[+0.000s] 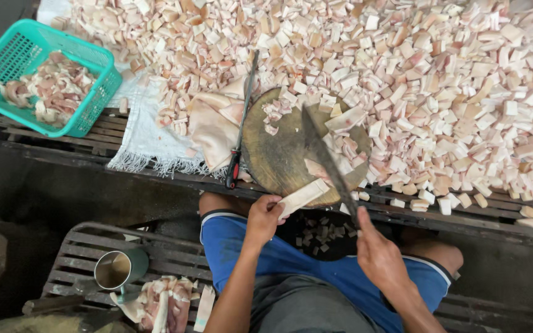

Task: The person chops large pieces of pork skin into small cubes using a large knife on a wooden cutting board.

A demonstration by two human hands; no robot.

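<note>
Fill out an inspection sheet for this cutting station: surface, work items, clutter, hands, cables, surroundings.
Surface: slatted wooden bench, dark and worn, part-covered by a white fringed cloth.
Work items: round wooden chopping block; pale strip lying over its near edge; cleaver above it.
Clutter: large heap of cut pieces; sharpening steel beside the block; teal basket of scraps.
Hands: left hand grips the strip; right hand grips the cleaver handle.
Cables: nothing seen.
Surroundings: metal mug on a lower pallet; fallen pieces underneath.
</note>
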